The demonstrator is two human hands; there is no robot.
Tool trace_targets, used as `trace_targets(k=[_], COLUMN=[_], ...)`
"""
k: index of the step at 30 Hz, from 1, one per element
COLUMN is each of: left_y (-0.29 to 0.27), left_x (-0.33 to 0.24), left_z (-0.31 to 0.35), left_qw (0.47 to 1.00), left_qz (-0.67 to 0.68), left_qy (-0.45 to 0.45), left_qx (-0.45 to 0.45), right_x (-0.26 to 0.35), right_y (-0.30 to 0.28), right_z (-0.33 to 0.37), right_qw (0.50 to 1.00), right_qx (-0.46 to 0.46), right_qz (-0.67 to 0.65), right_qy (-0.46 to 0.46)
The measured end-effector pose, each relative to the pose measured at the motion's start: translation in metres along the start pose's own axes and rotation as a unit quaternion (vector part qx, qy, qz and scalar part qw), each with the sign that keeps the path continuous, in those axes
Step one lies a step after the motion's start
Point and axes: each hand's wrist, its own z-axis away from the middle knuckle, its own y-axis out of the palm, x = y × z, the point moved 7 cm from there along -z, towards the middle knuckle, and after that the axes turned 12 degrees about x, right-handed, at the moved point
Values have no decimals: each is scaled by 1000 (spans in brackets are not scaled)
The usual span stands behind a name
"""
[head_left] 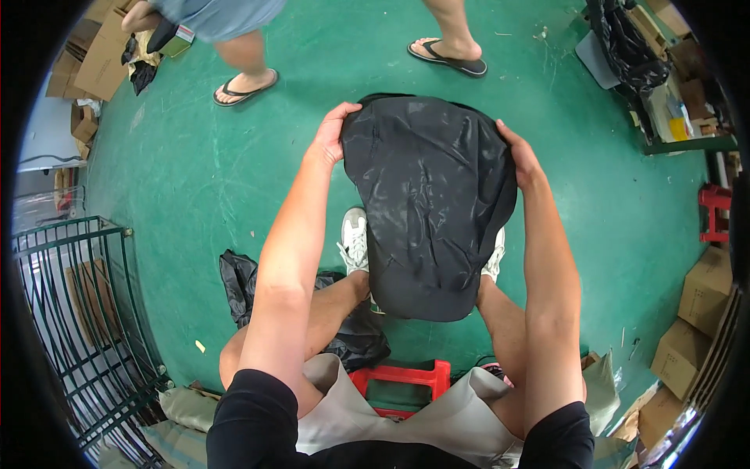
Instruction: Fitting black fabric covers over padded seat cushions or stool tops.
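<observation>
A black, slightly shiny fabric cover (430, 195) hangs in front of me, wide and rounded at the top and narrower at its lower end. Wrinkles run down its middle. My left hand (333, 134) grips its upper left edge, with the fingers partly hidden behind the fabric. On the opposite side my right hand (522, 156) holds the right edge, its thumb on the near face and its other fingers out of sight behind. The cover hides parts of my white shoes (355, 238).
Black plastic bags (355, 336) lie on the green floor by my left leg. Beneath me is a red stool (406, 379). A person in flip-flops (246, 87) stands ahead. A metal rack (86, 297) is at left, cardboard boxes (680, 356) at right.
</observation>
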Motion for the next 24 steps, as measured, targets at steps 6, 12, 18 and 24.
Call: trace_targets(k=[6, 12, 18, 24], left_y=[50, 59, 58, 72], left_x=[-6, -14, -17, -7], left_z=[13, 19, 26, 14], left_qw=[991, 983, 989, 950], left_qz=[-113, -170, -57, 137], left_qy=[-30, -30, 36, 113], left_qx=[61, 66, 134, 256], right_x=[33, 38, 38, 35], right_y=[31, 33, 26, 56], right_z=[22, 15, 14, 16], right_qw=[994, 990, 958, 939], right_qx=[2, 83, 183, 215], right_qz=[83, 80, -91, -149], right_qy=[-77, -80, -203, -224])
